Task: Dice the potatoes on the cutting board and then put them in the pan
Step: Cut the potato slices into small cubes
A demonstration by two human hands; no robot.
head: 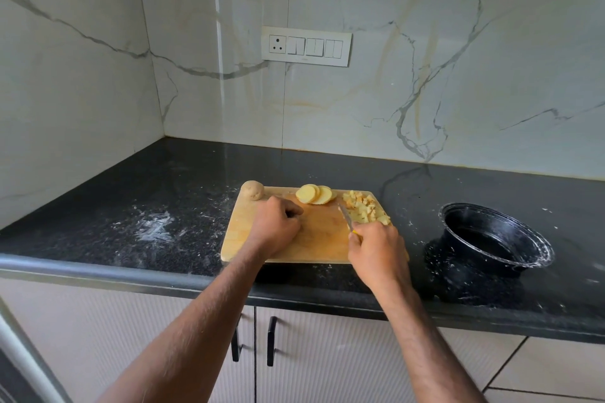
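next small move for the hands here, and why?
Probably the left hand reaches to the potato slices and pulls them under the knife held by the right hand. The slices lie uncut at the cutting board's far edge, the diced pile sits right, the pan looks empty.

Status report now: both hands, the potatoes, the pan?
Right hand grips knife beside diced pile. Left hand curled on board, apparently empty. Slices and whole potato uncut. Pan empty, path clear.
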